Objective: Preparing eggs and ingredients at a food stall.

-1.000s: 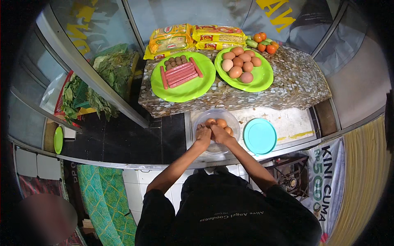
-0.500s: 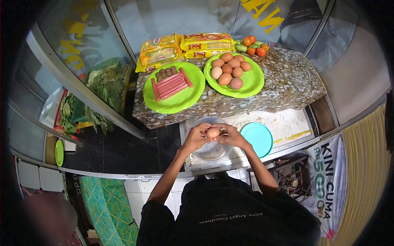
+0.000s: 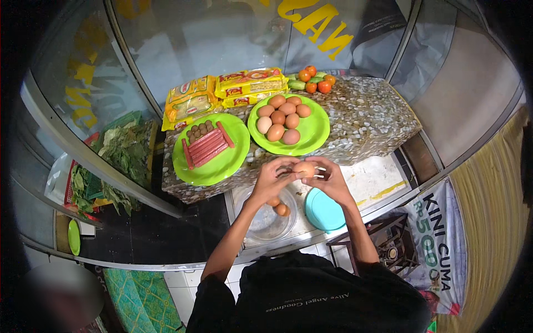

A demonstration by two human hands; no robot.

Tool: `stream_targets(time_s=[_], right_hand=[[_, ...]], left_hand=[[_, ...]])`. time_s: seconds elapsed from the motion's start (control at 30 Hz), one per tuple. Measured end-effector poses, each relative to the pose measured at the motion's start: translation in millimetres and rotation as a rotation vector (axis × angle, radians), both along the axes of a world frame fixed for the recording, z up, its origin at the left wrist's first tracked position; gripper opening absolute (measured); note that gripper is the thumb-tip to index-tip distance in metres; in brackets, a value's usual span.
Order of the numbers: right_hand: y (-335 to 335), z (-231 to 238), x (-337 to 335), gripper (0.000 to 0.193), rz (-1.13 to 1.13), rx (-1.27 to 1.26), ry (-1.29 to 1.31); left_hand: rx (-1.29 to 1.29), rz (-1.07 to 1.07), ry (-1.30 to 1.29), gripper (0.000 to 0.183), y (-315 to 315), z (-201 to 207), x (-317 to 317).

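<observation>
Brown egg [image 3: 305, 168] half hidden betw hands [image 3: 302, 178]

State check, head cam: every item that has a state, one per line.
left hand: closed on the egg's left side
right hand: closed on the egg's right side
egg: whole, held up between both hands
clear bowl: upright, two yolks inside
blue plate: flat, bare
egg plate: seven whole eggs on it
sausage plate: sausages and meatballs on it
noodle packets: sealed, stacked
</observation>
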State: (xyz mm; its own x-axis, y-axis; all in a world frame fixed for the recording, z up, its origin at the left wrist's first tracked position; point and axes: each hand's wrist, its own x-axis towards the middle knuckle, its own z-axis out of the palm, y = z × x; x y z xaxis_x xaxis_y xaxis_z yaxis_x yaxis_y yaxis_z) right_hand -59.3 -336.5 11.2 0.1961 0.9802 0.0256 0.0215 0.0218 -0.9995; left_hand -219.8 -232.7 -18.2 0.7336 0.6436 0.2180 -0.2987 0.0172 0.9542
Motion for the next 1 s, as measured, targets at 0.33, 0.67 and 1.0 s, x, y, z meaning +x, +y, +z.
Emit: stream_targets(time_s=[0.33, 0.67, 1.0], right_hand=[[51, 25, 47, 0.050, -0.117, 0.156, -0.323], [106, -5, 69, 0.044, -0.420, 0.154, -0.723], [121, -11, 61, 0.025, -0.441, 0.171, -0.738]], left_hand=[[0.114, 0.106, -0.029, 0.029, 59, 25, 64], [0.798, 0.295, 0.372, 0.035, 95, 33, 58], [0.875, 0.298, 0.446, 0.037, 97, 27, 60]])
